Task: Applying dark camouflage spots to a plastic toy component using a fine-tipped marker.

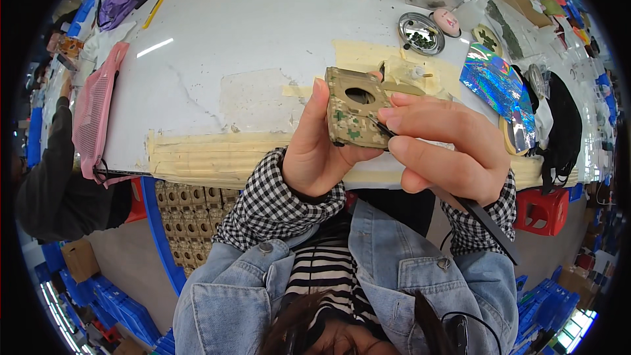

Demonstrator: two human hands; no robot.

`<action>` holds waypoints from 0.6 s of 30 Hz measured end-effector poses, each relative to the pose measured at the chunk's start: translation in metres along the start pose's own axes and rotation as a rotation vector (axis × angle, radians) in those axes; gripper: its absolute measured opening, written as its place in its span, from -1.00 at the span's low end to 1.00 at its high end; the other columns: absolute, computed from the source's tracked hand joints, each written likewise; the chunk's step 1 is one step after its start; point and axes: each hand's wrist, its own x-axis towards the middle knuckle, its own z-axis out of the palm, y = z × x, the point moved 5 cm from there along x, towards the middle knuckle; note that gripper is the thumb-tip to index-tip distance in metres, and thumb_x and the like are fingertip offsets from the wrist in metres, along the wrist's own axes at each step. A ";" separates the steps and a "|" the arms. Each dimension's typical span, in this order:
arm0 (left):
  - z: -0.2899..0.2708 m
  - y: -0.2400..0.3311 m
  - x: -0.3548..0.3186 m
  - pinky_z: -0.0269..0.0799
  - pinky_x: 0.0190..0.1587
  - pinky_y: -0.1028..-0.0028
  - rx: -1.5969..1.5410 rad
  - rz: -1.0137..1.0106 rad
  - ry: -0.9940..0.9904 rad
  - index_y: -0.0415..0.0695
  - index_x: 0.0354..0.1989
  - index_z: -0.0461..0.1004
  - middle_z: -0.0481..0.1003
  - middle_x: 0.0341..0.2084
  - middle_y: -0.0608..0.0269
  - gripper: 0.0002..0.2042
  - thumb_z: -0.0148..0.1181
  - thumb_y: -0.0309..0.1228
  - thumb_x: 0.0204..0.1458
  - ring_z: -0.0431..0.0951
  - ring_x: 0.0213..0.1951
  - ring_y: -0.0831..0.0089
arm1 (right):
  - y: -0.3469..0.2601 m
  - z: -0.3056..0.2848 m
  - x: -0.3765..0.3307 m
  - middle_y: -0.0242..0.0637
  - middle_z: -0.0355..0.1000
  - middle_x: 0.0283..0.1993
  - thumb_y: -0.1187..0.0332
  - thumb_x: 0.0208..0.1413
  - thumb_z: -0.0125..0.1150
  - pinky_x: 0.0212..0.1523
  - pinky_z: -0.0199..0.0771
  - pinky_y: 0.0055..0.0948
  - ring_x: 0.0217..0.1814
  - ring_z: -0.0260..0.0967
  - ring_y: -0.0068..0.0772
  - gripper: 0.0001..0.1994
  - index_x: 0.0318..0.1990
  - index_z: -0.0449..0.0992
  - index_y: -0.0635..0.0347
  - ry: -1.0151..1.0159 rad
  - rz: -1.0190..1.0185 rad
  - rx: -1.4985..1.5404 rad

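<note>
Dark strands of hair [289, 326] fall over a light-blue denim jacket [230, 302] at the lower edge. Above the table's near edge, the left hand [312, 144] has its fingers clamped around a boxy camouflage-patterned case with a round opening [347, 120]. The right hand's [453, 148] fingertips are pinched together on a slim black tool [488, 225], its tip by the case's right side; those fingers hide part of that side.

Beyond them sit a round metal dish [403, 27] with dark-green bits, a pink oval object [447, 22] and a shiny blue holographic sheet [490, 85]. Far left lies a pink mesh pouch [96, 115].

Beige tape [217, 151] lines the white tabletop [197, 46]. Below it, similar cases [187, 223] fill a blue-rimmed tray [165, 250]; a red plastic stool [549, 207] stands at right, and a co-worker's dark sleeve [56, 164] shows at left.
</note>
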 end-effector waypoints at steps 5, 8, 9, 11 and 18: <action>-0.001 -0.001 0.001 0.22 0.15 0.33 -0.142 -0.006 -0.182 -0.23 0.22 -0.01 0.25 0.06 0.04 -0.30 -0.46 0.15 0.14 0.30 0.09 0.30 | -0.001 0.000 0.001 -0.15 0.42 -0.38 0.31 -0.23 0.32 -0.24 0.56 -0.27 -0.38 0.46 -0.27 -0.73 -0.38 0.46 0.26 0.017 -0.027 -0.012; 0.000 -0.001 0.000 0.22 0.15 0.33 -0.138 -0.004 -0.143 -0.23 0.23 -0.02 0.25 0.07 0.04 -0.30 -0.47 0.16 0.13 0.30 0.09 0.30 | -0.001 0.001 0.000 -0.14 0.42 -0.39 0.29 -0.22 0.31 -0.26 0.57 -0.27 -0.39 0.46 -0.26 -0.73 -0.38 0.46 0.26 0.043 -0.050 -0.024; 0.000 -0.001 0.000 0.21 0.16 0.33 -0.123 -0.005 -0.110 -0.23 0.23 -0.02 0.24 0.07 0.04 -0.30 -0.48 0.16 0.13 0.29 0.09 0.29 | 0.000 0.002 -0.001 -0.14 0.42 -0.39 0.28 -0.21 0.31 -0.26 0.57 -0.28 -0.39 0.46 -0.26 -0.73 -0.38 0.46 0.26 0.052 -0.056 -0.025; 0.000 -0.001 0.000 0.20 0.17 0.32 -0.078 -0.015 -0.079 -0.22 0.23 -0.02 0.24 0.08 0.05 -0.30 -0.48 0.16 0.13 0.28 0.10 0.29 | 0.000 0.001 -0.001 -0.13 0.42 -0.39 0.27 -0.20 0.30 -0.27 0.57 -0.28 -0.40 0.46 -0.25 -0.73 -0.38 0.46 0.27 0.062 -0.064 -0.019; 0.000 -0.001 0.000 0.17 0.18 0.30 -0.111 -0.008 -0.102 -0.23 0.23 -0.02 0.22 0.09 0.04 -0.28 -0.47 0.17 0.13 0.25 0.13 0.27 | 0.000 0.002 -0.001 -0.12 0.42 -0.39 0.26 -0.17 0.29 -0.26 0.57 -0.27 -0.40 0.47 -0.24 -0.73 -0.38 0.46 0.27 0.049 -0.078 -0.020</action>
